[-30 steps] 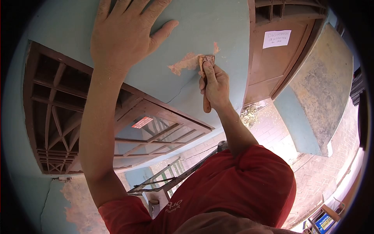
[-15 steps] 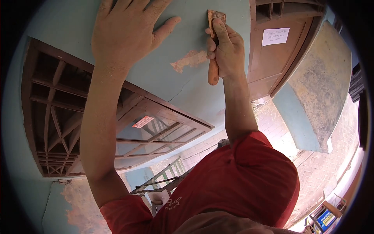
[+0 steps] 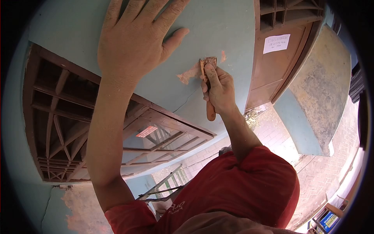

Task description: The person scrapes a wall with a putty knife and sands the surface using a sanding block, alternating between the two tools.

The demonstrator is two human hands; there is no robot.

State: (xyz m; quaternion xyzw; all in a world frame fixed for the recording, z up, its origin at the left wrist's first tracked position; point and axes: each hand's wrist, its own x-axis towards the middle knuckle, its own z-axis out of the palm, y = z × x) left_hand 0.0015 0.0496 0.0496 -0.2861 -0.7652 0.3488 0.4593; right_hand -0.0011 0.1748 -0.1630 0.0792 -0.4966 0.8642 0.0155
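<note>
My left hand (image 3: 130, 43) lies with spread fingers against the blue-green wall (image 3: 218, 23), above the brown window frame. In my right hand (image 3: 220, 89) is a scraper (image 3: 210, 111) with a wooden handle and a worn, stained blade, the thumb pressed on the blade's base. The blade is at the wall beside a bare, pinkish patch (image 3: 189, 74) where the paint is gone. A smaller bare spot (image 3: 223, 56) shows just to the right of the blade. Below the patch a thin crack runs down the wall.
Brown latticed windows (image 3: 156, 128) span the left and middle. At the right stand a brown door (image 3: 269, 74) with a paper sign (image 3: 276, 43) and a stained wall section (image 3: 319, 85). A green ladder (image 3: 171, 181) is below, and a blue box (image 3: 329, 221) is at lower right.
My right hand has moved down with the scraper, from above the bare patch to beside it. The small bare spot is now uncovered. My left hand appears slightly further right in the view.
</note>
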